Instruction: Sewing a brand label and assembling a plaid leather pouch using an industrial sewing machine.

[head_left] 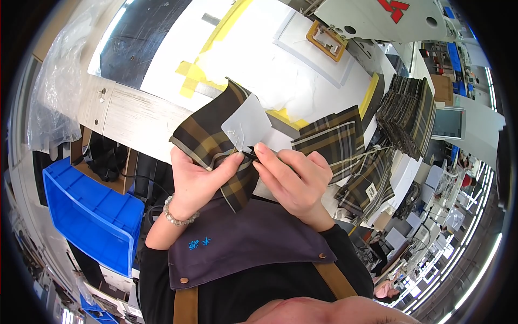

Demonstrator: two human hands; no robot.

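My left hand (197,183), with a beaded bracelet at the wrist, is closed on a brown, black and white plaid fabric piece (202,129). A pale rounded patch (247,123) lies on the fabric, with loose thread at its lower edge. My right hand (295,181) is closed just to the right, its fingertips pinching a small dark pointed tool (250,153). The tool's tip meets the patch's lower edge beside my left thumb. Its handle is hidden in my fingers, so its exact kind cannot be made out.
More plaid pieces (329,137) lie right of my hands, beside a tall plaid stack (407,113). Ahead are a white worktable with yellow tape (189,78), an orange frame (327,41) and a white machine (377,19). Blue crates (91,216) stand lower left.
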